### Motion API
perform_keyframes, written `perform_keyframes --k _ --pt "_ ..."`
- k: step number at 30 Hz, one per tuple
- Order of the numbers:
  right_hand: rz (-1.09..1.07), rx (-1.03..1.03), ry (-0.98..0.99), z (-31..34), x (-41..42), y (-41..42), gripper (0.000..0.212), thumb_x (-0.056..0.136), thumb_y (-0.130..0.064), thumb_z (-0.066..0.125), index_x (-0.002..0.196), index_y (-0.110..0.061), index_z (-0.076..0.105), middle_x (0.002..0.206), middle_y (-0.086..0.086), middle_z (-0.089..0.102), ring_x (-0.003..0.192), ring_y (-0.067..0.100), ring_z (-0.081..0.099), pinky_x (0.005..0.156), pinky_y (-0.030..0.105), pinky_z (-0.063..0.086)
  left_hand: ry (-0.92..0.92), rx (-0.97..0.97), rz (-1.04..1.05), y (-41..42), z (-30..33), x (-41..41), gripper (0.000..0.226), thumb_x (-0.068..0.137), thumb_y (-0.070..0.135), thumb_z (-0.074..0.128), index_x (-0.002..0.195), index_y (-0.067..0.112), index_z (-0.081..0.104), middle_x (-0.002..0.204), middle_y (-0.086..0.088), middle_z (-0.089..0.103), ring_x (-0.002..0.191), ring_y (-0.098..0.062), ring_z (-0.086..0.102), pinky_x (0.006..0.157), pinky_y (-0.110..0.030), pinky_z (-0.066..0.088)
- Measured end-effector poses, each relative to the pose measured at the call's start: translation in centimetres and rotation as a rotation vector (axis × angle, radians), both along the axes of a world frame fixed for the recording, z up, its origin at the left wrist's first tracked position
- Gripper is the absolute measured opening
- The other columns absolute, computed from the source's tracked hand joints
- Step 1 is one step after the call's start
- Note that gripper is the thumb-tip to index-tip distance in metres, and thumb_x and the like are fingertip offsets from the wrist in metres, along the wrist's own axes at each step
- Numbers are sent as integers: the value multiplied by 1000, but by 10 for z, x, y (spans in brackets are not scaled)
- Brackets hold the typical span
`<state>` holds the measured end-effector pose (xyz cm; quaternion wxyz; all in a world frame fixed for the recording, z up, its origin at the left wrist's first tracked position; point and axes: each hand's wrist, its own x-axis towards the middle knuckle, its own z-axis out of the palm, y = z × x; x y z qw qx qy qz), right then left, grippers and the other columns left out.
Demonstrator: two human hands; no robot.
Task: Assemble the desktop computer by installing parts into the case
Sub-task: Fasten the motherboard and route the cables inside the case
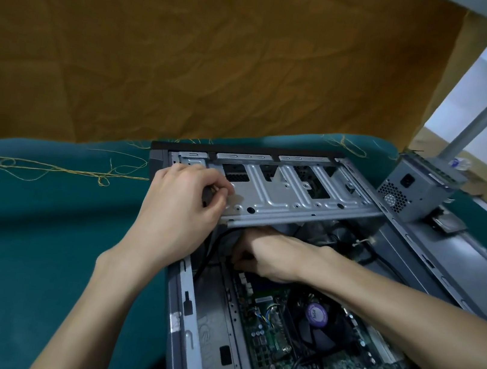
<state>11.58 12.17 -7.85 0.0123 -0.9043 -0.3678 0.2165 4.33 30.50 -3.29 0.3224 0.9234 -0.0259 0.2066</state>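
Two hands at work inside the open case (184, 317) on the green tabletop (23, 230).
Left hand (182, 206) pinches a small dark part, steadying the drive cage (281, 196); right hand (265, 260), fingers curled, reaches beneath toward cables, grip hidden.

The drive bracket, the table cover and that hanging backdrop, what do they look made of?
Drive bracket: looks like bare stamped sheet metal, dull silver with pressed ribs and punched holes.
Table cover: teal cloth, probably woven, soft and matte.
Backdrop: mustard-brown fabric, creased, with loose threads trailing off its lower edge.
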Motion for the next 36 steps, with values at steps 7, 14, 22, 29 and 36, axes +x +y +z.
perform_keyframes --k 7,14,22,29,36 --pt "-43 -8 -78 17 -29 -6 22 100 -31 56 110 -13 62 113 15 67 103 37 65 87 44 55 23 44 6 -2 2 0 18 98 29 55 103 32 72 99 10 68 105 -21 54 97 -37 36" --pt "65 -11 -246 42 -87 -24 39 84 -54 64 102 -19 68 101 3 65 96 29 63 80 36 52 26 42 1 -1 2 0 18 98 28 55 102 32 72 99 10 69 104 -21 55 96 -38 37" --pt "50 -27 -134 33 -70 -20 12 90 -24 70 95 -14 75 93 12 72 91 35 67 70 33 49 27 23 -14 -1 3 -4 20 98 26 54 103 30 73 101 8 69 105 -21 55 98 -39 38" --pt "30 -42 -14 27 -55 -15 10 86 -20 72 90 -12 77 75 7 72 72 21 68 55 25 47 20 22 -11 0 3 -3 20 98 28 53 102 31 73 100 9 70 104 -21 56 98 -40 39" --pt "21 -32 35 22 -53 -12 6 83 -12 70 79 -9 74 71 9 71 69 22 68 60 31 56 15 15 -8 0 1 -1 20 97 27 54 101 31 73 100 10 70 104 -21 56 97 -41 40"
